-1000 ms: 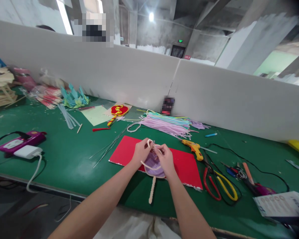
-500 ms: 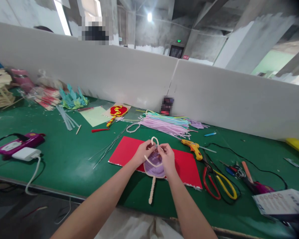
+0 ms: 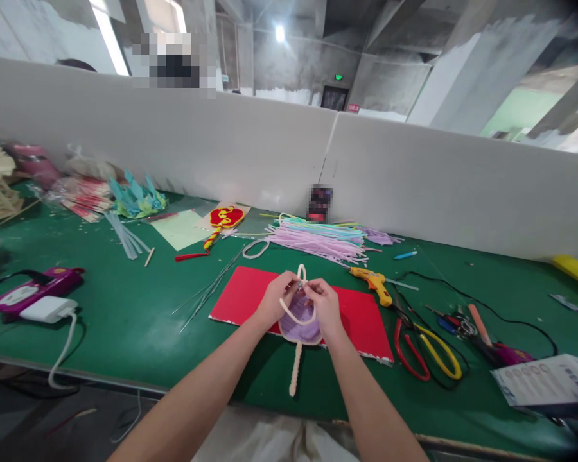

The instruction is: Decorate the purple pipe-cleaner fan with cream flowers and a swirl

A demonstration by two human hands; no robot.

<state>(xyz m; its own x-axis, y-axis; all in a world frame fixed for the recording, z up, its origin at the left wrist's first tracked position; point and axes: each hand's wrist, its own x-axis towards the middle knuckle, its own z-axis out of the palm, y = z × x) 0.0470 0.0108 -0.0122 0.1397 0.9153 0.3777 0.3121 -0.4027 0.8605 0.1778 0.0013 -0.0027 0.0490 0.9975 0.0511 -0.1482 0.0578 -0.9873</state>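
My left hand (image 3: 280, 296) and my right hand (image 3: 325, 304) meet over a red board (image 3: 361, 324), fingertips pinched on a cream pipe cleaner (image 3: 302, 271). The pipe cleaner bends into a narrow loop above my fingers, and a curved length hangs below them. Beneath lies a purple fan-shaped piece (image 3: 301, 329) with a cream edge, partly hidden by my hands. Its twisted cream handle (image 3: 295, 372) points toward me, past the board's near edge. My fingers cover the spot where the pipe cleaner is pinched.
Behind the board lies a pile of pastel pipe cleaners (image 3: 318, 239). A yellow glue gun (image 3: 373, 282), pliers with red and yellow handles (image 3: 424, 350) and a printed box (image 3: 546, 385) are to the right. A red-and-yellow fan (image 3: 225, 218) and a purple power strip (image 3: 36, 295) are leftward.
The pipe cleaner's upper loop looks narrower and more upright than before. Both hands stay pinched together in nearly the same place. The camera view has shifted slightly.
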